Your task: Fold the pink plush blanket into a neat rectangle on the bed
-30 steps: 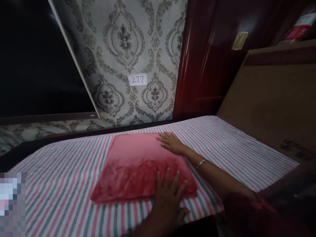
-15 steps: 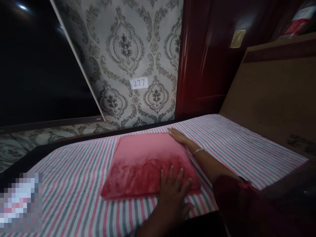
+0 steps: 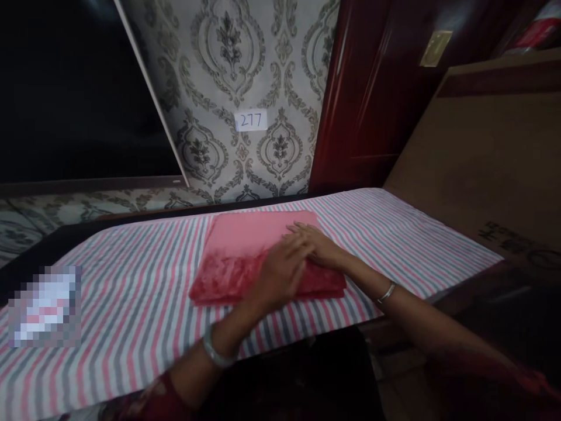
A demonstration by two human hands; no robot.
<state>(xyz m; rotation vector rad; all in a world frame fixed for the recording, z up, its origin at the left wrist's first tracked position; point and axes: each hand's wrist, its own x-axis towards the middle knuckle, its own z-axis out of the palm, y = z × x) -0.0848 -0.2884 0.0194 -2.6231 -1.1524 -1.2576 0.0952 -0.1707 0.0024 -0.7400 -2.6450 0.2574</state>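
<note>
A folded pink plush cloth (image 3: 245, 245) lies flat on a striped pink, grey and white sheet (image 3: 131, 286) covering a table. My left hand (image 3: 280, 272) rests palm down on the cloth's middle, fingers spread, a pale bangle on the wrist. My right hand (image 3: 318, 245) lies flat on the cloth's right part, just beyond the left hand and partly overlapped by it, a thin bracelet on its wrist. Neither hand grips anything.
Patterned wallpaper with a small label reading 277 (image 3: 250, 121) rises behind the table. A dark red wooden door (image 3: 372, 99) stands at the right, and a large brown cardboard panel (image 3: 482, 152) leans beside the table's right end. A dark screen (image 3: 74, 93) fills the upper left.
My left hand slid from the cloth's near edge up onto its middle. My right hand drew back from the far right corner toward the centre. The view shifted back and left.
</note>
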